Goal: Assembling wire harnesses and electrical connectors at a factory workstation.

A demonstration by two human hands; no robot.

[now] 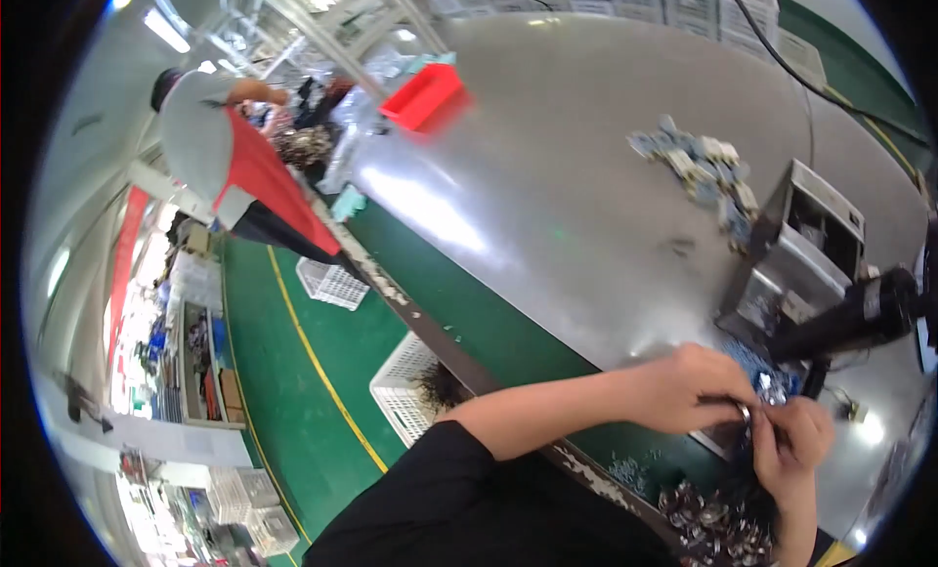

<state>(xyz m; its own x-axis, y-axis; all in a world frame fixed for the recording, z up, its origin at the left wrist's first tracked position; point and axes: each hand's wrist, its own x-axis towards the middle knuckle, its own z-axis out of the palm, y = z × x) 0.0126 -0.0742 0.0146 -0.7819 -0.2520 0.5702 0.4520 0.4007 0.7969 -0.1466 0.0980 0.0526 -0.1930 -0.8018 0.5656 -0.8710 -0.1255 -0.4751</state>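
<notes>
My left hand (689,386) and my right hand (796,438) meet over the near right edge of the table, fingers pinched together. Between their fingertips is a small shiny metal piece (746,412); its exact kind is too small to make out. A heap of shiny metal parts mixed with black pieces (713,523) lies just below my hands. Right behind my fingers, small blue pieces (777,383) and glinting bits are gathered beside a black cylindrical machine part (845,318).
A metal box-shaped machine (801,240) stands at the right. Cream and grey parts (699,167) lie on the steel table (547,206), with a red bin (425,96) farther left. White baskets (403,386) sit on the green floor. Another person (254,162) works at the far left.
</notes>
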